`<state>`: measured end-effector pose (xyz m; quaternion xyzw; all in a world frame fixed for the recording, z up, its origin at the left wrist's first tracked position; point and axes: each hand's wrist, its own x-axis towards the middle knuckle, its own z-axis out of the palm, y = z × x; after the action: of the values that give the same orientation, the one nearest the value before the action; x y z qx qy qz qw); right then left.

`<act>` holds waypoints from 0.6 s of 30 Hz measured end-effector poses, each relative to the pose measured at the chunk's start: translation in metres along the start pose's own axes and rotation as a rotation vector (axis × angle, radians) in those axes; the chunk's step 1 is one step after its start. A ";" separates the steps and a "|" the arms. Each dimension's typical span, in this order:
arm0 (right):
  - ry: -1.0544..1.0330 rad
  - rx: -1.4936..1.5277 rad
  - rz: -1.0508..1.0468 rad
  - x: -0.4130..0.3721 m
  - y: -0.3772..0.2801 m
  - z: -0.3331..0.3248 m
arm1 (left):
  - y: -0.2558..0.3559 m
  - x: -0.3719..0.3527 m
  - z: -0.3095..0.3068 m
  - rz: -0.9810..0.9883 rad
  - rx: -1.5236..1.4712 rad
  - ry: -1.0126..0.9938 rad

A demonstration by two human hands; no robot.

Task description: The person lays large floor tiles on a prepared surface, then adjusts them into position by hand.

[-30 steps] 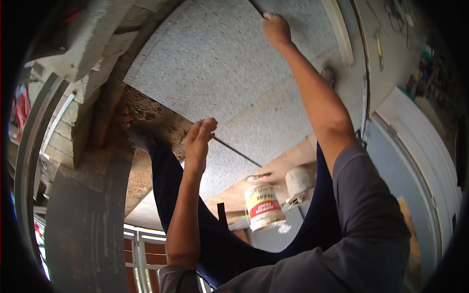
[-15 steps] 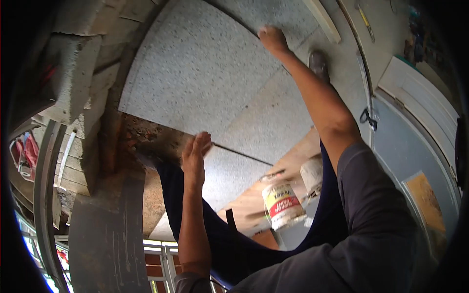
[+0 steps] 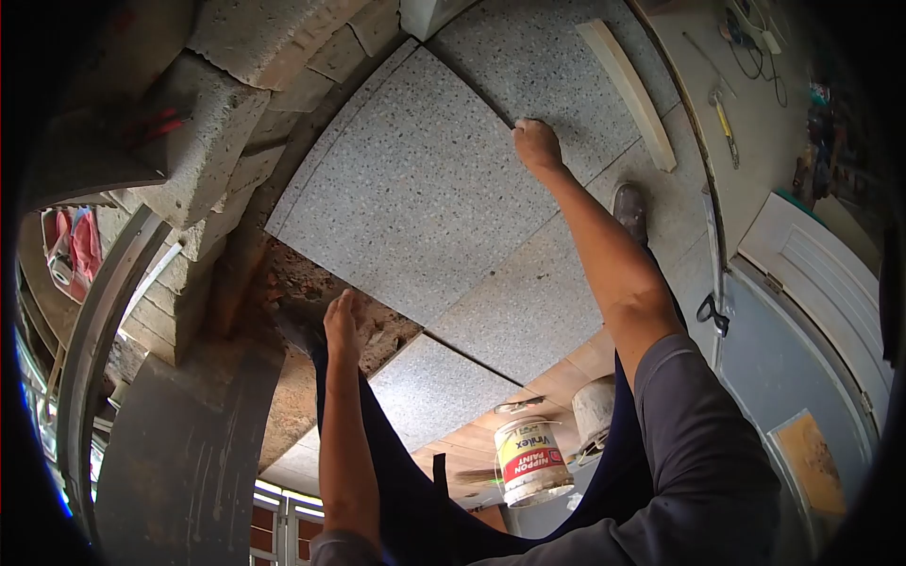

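A large speckled grey terrazzo slab (image 3: pixel 396 179) fills the middle of the view, with bare broken ground (image 3: pixel 382 335) showing along its near-left edge. At the slab's far-right edge, my right hand (image 3: pixel 538 146) is closed with curled fingers on the rim. My left hand (image 3: pixel 342 325) is over the bare ground, just off the slab's near edge. Its fingers are extended, seen side-on, and hold nothing visible. A lighter slab (image 3: pixel 439 387) lies nearer to me, across a dark joint line.
Concrete blocks (image 3: pixel 212 123) are stacked at left, by a dark sheet (image 3: pixel 189 462). A paint bucket (image 3: pixel 531 462) and a second stained bucket (image 3: pixel 593 412) stand between my legs. A pale wooden strip (image 3: pixel 628 94) lies at far right; a hammer (image 3: pixel 725 127) lies beyond it.
My left hand has moved left, away from the slab's near edge. My right hand stays at the far-right rim. The whole view has shifted, showing more of the slab's far end.
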<state>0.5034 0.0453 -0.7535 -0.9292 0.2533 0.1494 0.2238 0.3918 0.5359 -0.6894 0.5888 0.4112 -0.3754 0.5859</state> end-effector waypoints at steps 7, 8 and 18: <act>-0.065 0.026 -0.005 -0.001 0.012 0.001 | -0.005 0.065 -0.008 0.000 0.051 0.244; -0.094 0.015 0.000 0.000 0.012 -0.002 | -0.003 0.070 -0.003 -0.014 0.096 0.331; -0.072 -0.026 -0.025 0.006 0.011 0.009 | 0.001 0.099 -0.010 -0.137 -0.036 0.243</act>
<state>0.5009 0.0392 -0.7667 -0.9292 0.2314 0.1831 0.2227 0.4302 0.5502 -0.7798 0.5898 0.5250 -0.3328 0.5155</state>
